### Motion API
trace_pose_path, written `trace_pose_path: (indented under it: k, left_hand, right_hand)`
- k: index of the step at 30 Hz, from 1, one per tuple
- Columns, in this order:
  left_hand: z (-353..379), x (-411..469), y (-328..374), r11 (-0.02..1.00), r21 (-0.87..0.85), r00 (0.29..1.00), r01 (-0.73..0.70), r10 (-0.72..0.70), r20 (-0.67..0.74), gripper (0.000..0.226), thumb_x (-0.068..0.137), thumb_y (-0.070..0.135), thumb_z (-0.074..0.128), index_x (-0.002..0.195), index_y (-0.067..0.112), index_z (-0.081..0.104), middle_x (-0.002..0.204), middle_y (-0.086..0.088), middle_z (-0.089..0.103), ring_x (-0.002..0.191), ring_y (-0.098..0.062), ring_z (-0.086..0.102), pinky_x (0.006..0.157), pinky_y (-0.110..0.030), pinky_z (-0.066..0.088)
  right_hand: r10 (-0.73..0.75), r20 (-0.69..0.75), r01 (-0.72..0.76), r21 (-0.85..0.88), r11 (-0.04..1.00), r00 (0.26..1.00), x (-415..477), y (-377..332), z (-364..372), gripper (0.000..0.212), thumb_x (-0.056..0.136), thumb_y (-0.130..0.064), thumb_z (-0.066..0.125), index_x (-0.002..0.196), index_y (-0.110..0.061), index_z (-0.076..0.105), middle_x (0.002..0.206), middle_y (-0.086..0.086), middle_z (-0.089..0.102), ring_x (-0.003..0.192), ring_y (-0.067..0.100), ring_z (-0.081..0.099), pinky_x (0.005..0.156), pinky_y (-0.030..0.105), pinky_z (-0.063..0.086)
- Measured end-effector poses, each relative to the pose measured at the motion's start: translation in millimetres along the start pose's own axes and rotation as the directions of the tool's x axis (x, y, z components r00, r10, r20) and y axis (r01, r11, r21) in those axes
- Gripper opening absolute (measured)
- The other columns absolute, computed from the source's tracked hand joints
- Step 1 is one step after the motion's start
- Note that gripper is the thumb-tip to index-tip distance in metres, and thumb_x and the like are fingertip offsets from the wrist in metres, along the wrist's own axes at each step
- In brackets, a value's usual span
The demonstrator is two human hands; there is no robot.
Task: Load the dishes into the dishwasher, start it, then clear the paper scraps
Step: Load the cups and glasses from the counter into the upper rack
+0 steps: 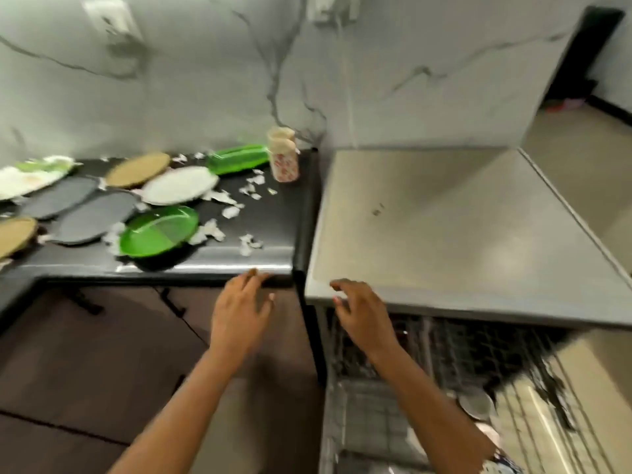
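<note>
The left hand (239,309) and right hand (362,313), low centre, have fingers loosely spread and hold nothing; the dishes (179,184) lie flat at left on the black counter (280,230) among torn paper scraps (232,211). The round green plate (159,230) nearest the edge looks like glossy plastic, probably light, stiff and slightly slippery, best pinched at its raised rim, then carried to the dishwasher's wire rack (444,347) at lower right.

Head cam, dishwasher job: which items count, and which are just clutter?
Job:
green plate, white plate, grey plates, tan plates, green tray, cups, paper scraps, dishwasher rack

Just there:
wall socket, steel top, cupboard doors
</note>
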State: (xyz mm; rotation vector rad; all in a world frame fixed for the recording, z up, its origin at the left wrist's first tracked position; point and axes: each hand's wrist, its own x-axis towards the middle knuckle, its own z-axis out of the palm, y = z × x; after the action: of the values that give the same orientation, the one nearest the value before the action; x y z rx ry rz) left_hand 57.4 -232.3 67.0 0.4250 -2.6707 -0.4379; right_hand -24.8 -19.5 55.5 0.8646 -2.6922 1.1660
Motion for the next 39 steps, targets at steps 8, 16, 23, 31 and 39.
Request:
trace_pose_path:
  k: [8, 16, 23, 31, 39]
  left_hand:
    - [-8, 109, -167, 0.986, 0.163, 0.965, -0.044, -0.001, 0.264, 0.048, 0.089, 0.046, 0.042, 0.117, 0.014, 0.063, 0.126, -0.008, 0.059, 0.114, -0.031, 0.055, 0.092, -0.037, 0.048]
    - [1, 116, -186, 0.953, 0.197, 0.963, -0.232, 0.196, 0.184, 0.040, 0.088, 0.045, 0.041, 0.101, 0.018, 0.067, 0.099, -0.004, 0.066, 0.084, -0.027, 0.059, 0.063, -0.035, 0.050]
    - [-2, 144, -186, 0.939, 0.181, 0.948, -0.293, 0.260, 0.183, 0.032, 0.085, 0.043, 0.039, 0.072, 0.024, 0.061, 0.073, 0.006, 0.061, 0.068, -0.017, 0.061, 0.049, -0.030, 0.047]
    - [21, 288, -142, 0.969, -0.085, 0.968, -0.232, 0.238, 0.080, 0.033, 0.085, 0.041, 0.051, 0.111, 0.026, 0.064, 0.103, 0.006, 0.067, 0.099, -0.019, 0.060, 0.078, -0.034, 0.050]
    - [68, 407, -102, 0.988, -0.122, 0.981, -0.093, 0.112, 0.158, 0.076, 0.088, 0.051, 0.055, 0.149, 0.020, 0.022, 0.148, -0.001, 0.037, 0.135, -0.019, 0.032, 0.108, -0.030, 0.029]
  right_hand:
    - [0.192, 0.129, -0.175, -0.138, 0.975, 0.973, 167, -74, 151, 0.036, 0.091, -0.024, 0.052, 0.124, -0.007, 0.054, 0.134, 0.014, 0.051, 0.125, 0.030, 0.045, 0.103, 0.037, 0.036]
    - [0.125, -0.023, -0.123, -0.409, 0.904, 0.992, 165, -70, 172, 0.052, 0.088, -0.041, 0.034, 0.116, -0.008, 0.063, 0.119, 0.012, 0.064, 0.112, 0.030, 0.059, 0.092, 0.044, 0.049]
    - [0.107, -0.066, -0.125, -0.400, 0.908, 0.992, 183, -62, 163, 0.035, 0.084, -0.035, 0.040, 0.096, -0.018, 0.068, 0.094, -0.002, 0.069, 0.085, 0.024, 0.064, 0.069, 0.036, 0.051]
    - [0.362, -0.017, -0.360, 0.078, 0.930, 0.932, 308, -25, 123, 0.029, 0.091, -0.010, 0.053, 0.119, -0.015, 0.061, 0.120, 0.002, 0.062, 0.108, 0.016, 0.058, 0.089, 0.016, 0.040]
    - [0.473, 0.177, -0.503, 0.384, 0.774, 0.863, 431, 23, 107, 0.057, 0.093, 0.001, 0.042, 0.143, -0.025, 0.035, 0.144, 0.001, 0.043, 0.132, 0.018, 0.041, 0.106, 0.031, 0.037]
